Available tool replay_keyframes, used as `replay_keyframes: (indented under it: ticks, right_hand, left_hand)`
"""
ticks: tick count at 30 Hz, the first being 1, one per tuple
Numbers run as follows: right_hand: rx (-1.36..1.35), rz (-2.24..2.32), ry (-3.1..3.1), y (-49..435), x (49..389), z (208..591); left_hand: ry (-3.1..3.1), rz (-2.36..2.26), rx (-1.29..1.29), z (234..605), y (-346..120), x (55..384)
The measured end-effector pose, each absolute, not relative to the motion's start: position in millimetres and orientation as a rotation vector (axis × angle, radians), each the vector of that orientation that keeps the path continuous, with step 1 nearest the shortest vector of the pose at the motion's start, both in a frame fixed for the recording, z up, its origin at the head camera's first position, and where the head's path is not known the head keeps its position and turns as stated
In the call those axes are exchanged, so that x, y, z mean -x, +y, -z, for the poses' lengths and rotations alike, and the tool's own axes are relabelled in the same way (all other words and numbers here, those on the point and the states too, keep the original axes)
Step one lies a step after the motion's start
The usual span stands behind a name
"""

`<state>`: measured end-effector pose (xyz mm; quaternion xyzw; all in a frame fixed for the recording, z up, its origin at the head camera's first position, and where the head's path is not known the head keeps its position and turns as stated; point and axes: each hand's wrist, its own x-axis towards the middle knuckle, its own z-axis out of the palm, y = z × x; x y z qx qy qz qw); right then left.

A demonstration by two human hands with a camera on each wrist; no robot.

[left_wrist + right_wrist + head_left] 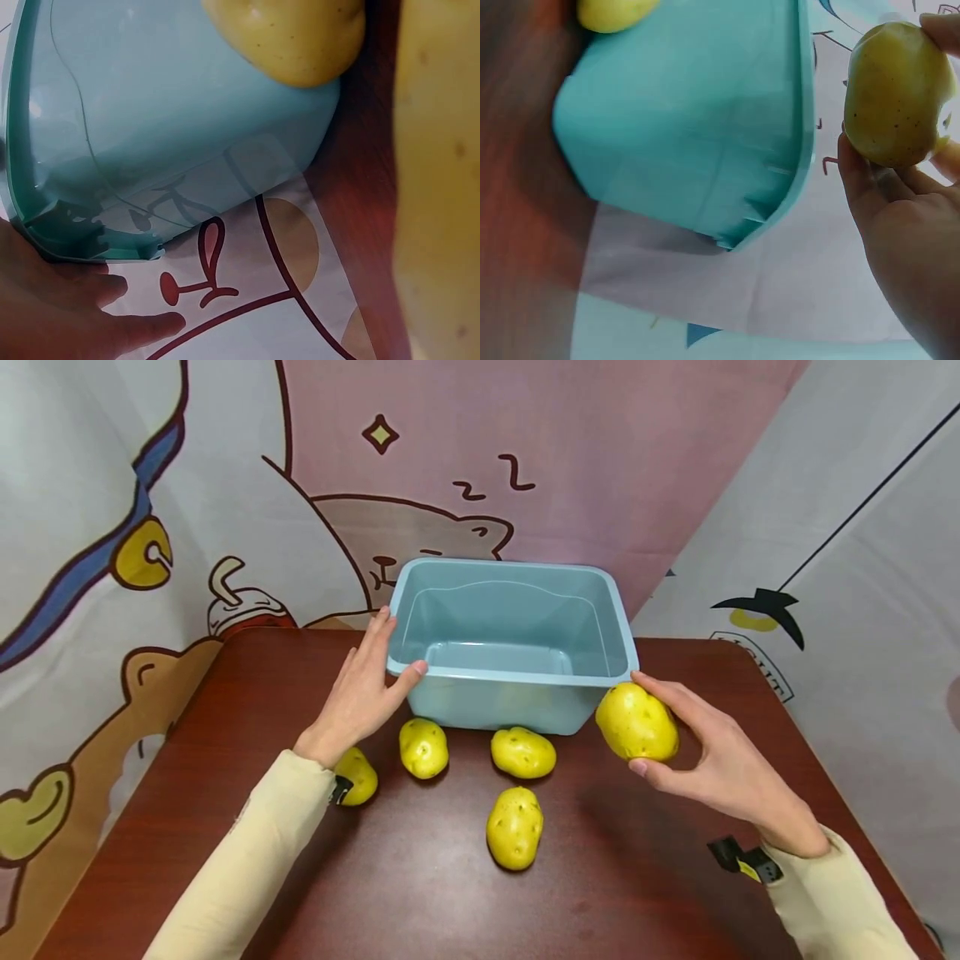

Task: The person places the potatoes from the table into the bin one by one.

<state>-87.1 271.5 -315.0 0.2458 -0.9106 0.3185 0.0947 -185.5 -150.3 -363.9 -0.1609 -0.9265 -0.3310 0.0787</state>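
My right hand (712, 752) grips a yellow potato (636, 722) between thumb and fingers, raised beside the front right corner of a light blue plastic bin (495, 702). In the right wrist view the held potato (896, 94) appears past the bin's rim. At the bin's left end, my left hand (363, 685) has its fingers extended along the rim, thumb over the front left corner. Its fingers (142, 330) show beside the rim in the left wrist view. Inside, the bin's floor is bare.
In front of the bin lie a potato (423, 748), another potato (523, 752) and, nearer, a third potato (514, 828). One more potato (356, 777) is partly hidden by my left wrist. All rest on a dark red-brown table (420, 902). A printed cloth (600, 460) hangs behind.
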Motion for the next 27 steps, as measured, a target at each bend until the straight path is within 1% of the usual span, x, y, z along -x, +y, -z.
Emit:
replay_keyframes:
  ticks: [7, 27]
  right_hand:
    - [-0.752, -1.048, -2.632, 262, 101, 302]
    - [-0.809, -1.143, -2.547, 240, 136, 267]
  left_hand:
    - [-2.773, 0.993, 0.481, 365, -150, 186]
    - [-2.765, 1.009, 0.476, 365, -150, 185]
